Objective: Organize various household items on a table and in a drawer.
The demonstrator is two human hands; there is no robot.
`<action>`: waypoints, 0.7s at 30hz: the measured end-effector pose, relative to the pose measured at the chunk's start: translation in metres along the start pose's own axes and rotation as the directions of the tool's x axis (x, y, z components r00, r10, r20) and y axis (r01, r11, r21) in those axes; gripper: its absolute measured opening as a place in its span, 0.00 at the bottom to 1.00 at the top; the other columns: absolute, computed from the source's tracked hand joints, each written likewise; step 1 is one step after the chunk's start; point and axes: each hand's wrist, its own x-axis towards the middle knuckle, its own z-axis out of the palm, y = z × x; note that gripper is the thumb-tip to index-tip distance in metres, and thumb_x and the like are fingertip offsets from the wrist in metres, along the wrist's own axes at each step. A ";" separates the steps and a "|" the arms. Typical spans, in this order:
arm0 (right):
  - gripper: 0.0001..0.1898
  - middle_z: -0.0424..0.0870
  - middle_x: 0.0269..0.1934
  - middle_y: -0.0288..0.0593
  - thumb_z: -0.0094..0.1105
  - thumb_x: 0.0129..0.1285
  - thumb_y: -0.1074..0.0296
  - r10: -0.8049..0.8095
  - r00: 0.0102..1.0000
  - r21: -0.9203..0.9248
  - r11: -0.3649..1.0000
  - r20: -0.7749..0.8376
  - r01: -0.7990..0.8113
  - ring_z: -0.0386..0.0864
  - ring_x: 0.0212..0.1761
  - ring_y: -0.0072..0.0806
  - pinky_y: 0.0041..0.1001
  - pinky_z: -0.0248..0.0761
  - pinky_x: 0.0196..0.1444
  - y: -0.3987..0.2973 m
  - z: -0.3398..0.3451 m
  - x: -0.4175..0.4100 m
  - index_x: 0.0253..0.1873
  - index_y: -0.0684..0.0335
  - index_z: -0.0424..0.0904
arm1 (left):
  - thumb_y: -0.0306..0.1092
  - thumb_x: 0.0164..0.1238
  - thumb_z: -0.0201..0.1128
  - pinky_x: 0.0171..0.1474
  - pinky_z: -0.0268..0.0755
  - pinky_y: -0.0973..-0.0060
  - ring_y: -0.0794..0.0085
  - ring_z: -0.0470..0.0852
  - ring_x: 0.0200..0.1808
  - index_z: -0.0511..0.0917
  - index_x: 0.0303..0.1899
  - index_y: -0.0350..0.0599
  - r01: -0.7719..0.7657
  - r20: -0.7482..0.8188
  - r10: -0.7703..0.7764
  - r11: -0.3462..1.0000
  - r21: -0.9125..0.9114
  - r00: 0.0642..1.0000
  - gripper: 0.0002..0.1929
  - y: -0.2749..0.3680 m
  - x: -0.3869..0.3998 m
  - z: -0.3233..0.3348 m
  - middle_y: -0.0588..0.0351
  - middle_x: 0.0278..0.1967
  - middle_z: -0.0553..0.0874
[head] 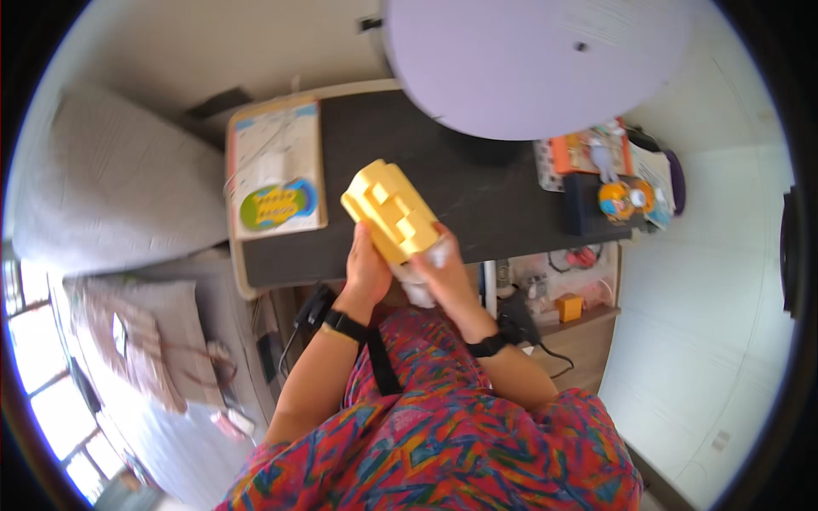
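Note:
A yellow moulded plastic piece [391,211] with stepped notches on its face is tilted in front of me, above the dark tabletop [409,147]. My left hand [369,265] grips its lower left side, thumb along the edge. At the lower right end, my right hand [450,274] holds a crumpled white wipe or tissue [418,294] against the yellow piece. Part of the white material hangs below it. The fingers behind the piece are hidden, and the right hand is slightly blurred.
A large pale purple disc [537,64] overhangs the table's back. On the left lies a board [281,140] with a green and yellow toy [275,207]. At right, a dark box [585,214] carries orange toys [617,201]. Below are open shelves [581,313].

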 end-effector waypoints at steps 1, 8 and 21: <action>0.36 0.72 0.54 0.49 0.68 0.53 0.57 -0.134 0.990 -0.066 0.989 -0.035 0.132 0.73 0.54 0.34 0.28 0.67 0.54 0.015 0.001 0.009 0.61 0.67 0.59 | 0.47 0.75 0.35 0.67 0.54 0.65 0.62 0.65 0.63 0.59 0.63 0.44 0.021 0.032 -0.022 0.999 0.034 0.999 0.23 -0.005 0.003 -0.001 0.52 0.61 0.68; 0.34 0.77 0.48 0.55 0.70 0.47 0.61 -0.136 0.990 -0.365 0.921 0.032 0.138 0.76 0.52 0.41 0.30 0.68 0.53 -0.013 -0.006 0.106 0.59 0.65 0.65 | 0.50 0.72 0.42 0.62 0.56 0.65 0.66 0.64 0.62 0.55 0.66 0.51 0.059 0.048 -0.081 0.938 0.342 0.996 0.26 0.026 0.015 -0.006 0.53 0.64 0.64; 0.31 0.74 0.49 0.61 0.71 0.42 0.63 -0.300 0.946 -0.681 0.667 0.124 0.301 0.74 0.50 0.52 0.39 0.69 0.50 -0.001 0.014 0.202 0.52 0.67 0.69 | 0.42 0.73 0.42 0.59 0.59 0.66 0.66 0.68 0.59 0.55 0.66 0.49 0.105 0.022 -0.125 0.906 0.410 0.992 0.24 0.013 -0.002 -0.015 0.50 0.61 0.68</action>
